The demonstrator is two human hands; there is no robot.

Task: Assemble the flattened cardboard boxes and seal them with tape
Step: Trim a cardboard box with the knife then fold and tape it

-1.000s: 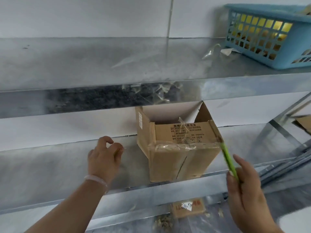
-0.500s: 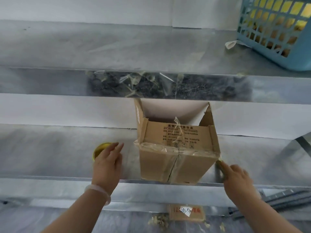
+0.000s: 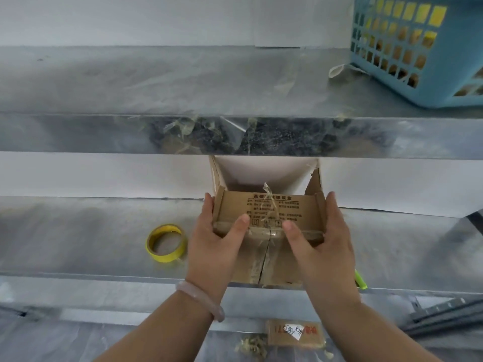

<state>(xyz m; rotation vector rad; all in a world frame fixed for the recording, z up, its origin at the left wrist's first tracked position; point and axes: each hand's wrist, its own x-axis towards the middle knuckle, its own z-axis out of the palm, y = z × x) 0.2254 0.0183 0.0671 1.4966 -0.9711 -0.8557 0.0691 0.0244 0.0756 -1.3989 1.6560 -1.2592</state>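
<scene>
1. Left hand [image 3: 214,246] and right hand [image 3: 322,244] clasp opposite sides of the small brown cardboard box [image 3: 269,212], thumbs across its taped front.
2. The box stands on the grey metal shelf [image 3: 78,236].
3. A yellow tape roll [image 3: 166,243] lies just left.

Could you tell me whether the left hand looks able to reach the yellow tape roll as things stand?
Probably yes: the tape roll lies just left of the left hand on the same shelf, nothing between; the hand must first release the box.

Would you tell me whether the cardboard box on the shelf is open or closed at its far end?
Open: the cardboard box has its far flaps spread apart, white wall visible between them; both hands grip its sides.
</scene>
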